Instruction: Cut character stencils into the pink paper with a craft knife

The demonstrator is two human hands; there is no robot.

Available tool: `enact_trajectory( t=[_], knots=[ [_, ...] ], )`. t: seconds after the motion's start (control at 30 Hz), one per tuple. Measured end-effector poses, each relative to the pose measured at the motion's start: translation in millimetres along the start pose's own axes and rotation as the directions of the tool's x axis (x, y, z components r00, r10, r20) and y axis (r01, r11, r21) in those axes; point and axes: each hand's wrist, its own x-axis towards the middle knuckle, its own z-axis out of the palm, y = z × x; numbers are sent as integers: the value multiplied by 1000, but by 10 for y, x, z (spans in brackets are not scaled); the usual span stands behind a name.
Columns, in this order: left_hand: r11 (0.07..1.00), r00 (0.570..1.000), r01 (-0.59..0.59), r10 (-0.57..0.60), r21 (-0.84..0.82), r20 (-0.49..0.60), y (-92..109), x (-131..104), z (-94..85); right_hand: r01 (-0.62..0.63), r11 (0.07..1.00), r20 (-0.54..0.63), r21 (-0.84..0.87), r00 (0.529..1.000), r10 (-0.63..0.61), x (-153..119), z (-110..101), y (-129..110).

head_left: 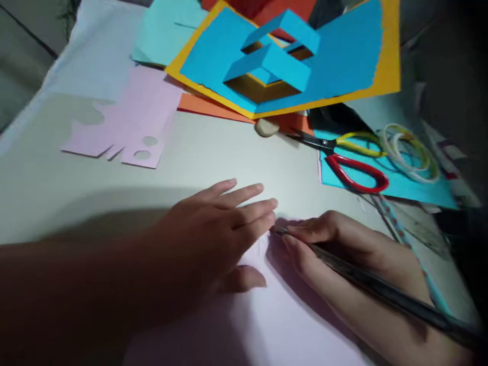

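My left hand (217, 229) lies with its fingers spread over the upper part of a pale pink sheet (282, 325), which is on the table in front of me. Pinched in my right hand (343, 254) is a long dark pen-like tool (362, 282). Its tip is at the sheet close to my left fingertips, and a faint line shows on the paper nearby. Shadow darkens the sheet beside both hands.
Scissors (328, 146) with red and yellow handles lie at the right, near elastic bands (412, 152) on blue paper. A blue and orange pop-up card (331, 51) stands open behind. Cut pink paper (133, 112) lies at the left; a pale eraser-like piece (267, 127) sits mid-table.
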Motion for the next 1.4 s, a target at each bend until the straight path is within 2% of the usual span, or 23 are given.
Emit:
enact_trajectory(
  t=[0.2,0.4,0.53,0.63,0.87,1.13,1.2,1.4],
  knots=[
    [1000,999,-5,6,14,-33,-24,14,10,25,999,44,-43,999,-23,-21,-27,-17],
    [998,999,9,-12,56,45,19,19,-100,95,995,25,-36,995,-94,1,10,-32],
    [997,998,27,-31,66,54,40,35,-157,168,974,30,-151,986,-165,-2,11,-58],
    [999,998,30,-32,38,56,38,60,-125,205,957,33,-204,979,-202,-23,14,-50],
    [1000,998,6,-4,31,-60,12,36,-12,210,957,12,-201,977,-212,-56,39,-19],
    [998,1000,9,-10,69,24,10,49,-63,210,962,46,-173,978,-205,-15,55,-35],
    [996,998,25,-30,80,63,31,47,-104,206,962,36,-181,979,-202,-13,53,-35],
    [996,997,41,-47,85,69,76,16,-166,172,955,-18,-242,983,-181,-39,75,-6]
  ],
)
